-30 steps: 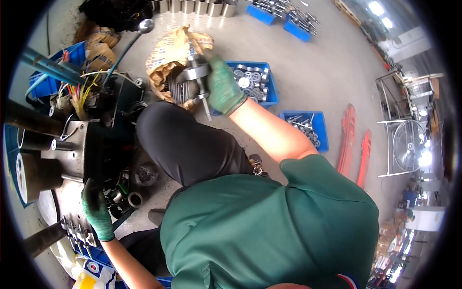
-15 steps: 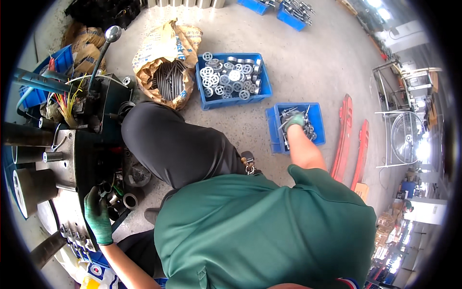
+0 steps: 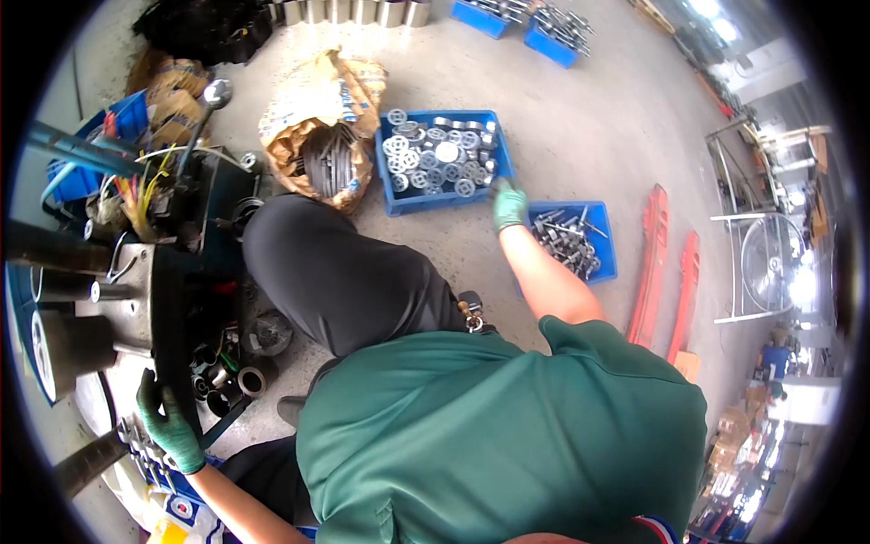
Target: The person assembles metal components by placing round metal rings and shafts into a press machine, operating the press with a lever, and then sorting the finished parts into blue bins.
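Observation:
My left hand, in a green glove with dark fingers, is open beside the edge of the machine's metal table. Its thumb and fingers are apart, and nothing shows in it. My right hand, gloved alike, is at the right front corner of a blue crate full of round, spoked metal wheels. Its fingertips are small and blurred against the crate's rim, so any held part is hidden. Just right of that hand, a smaller blue bin holds a heap of metal shaft-like parts.
A torn paper sack with metal rings stands left of the crate. The machine's ball-topped lever rises at the left. Two red bars lie on the floor at right. More blue bins with metal parts sit at the far side.
My right hand has come out of the smaller bin and moved up and left to the wheel crate's corner. My left hand has shifted slightly left, its fingers now more spread.

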`<state>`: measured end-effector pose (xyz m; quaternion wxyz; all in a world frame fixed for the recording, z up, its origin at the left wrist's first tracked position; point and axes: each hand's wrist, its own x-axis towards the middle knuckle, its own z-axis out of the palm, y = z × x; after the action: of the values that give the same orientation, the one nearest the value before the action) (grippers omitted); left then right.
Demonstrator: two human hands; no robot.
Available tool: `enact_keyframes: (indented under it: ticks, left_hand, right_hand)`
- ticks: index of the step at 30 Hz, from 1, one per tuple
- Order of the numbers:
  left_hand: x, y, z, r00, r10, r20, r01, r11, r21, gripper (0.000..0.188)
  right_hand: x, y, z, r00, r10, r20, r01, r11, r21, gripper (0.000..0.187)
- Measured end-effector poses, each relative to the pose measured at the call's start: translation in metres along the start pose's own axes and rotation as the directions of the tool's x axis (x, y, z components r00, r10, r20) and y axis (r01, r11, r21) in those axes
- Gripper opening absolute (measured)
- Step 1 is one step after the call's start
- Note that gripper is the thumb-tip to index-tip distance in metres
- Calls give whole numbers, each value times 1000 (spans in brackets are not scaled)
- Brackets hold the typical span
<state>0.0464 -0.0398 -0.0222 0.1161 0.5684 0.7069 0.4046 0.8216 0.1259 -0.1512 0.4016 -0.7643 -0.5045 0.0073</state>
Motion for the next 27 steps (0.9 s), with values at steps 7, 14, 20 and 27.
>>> enact_keyframes:
  ticks: [7, 14, 20, 27]
  left_hand:
    - [4, 13, -58, 683, -623, -381, 342, 734, -586, 39]
    - [-13, -34, -104, 325, -692, -645, -203, 615, -762, 15]
    - [-45, -97, -112, 32, -939, -343, -394, 303, -868, 26]
    - [-42, -74, -127, -12, -940, -340, -383, 319, -867, 32]
  right_hand:
    - [-23, -333, 60, 705, -700, 110, 436, 551, 711, 14]
    - [-83, -543, 114, -32, -996, -85, 442, -91, 892, 28]
    - [-143, -580, 209, -142, -981, -130, 510, -186, 840, 30]
    - [-164, -610, 215, 0, -984, -180, 566, -148, 811, 35]
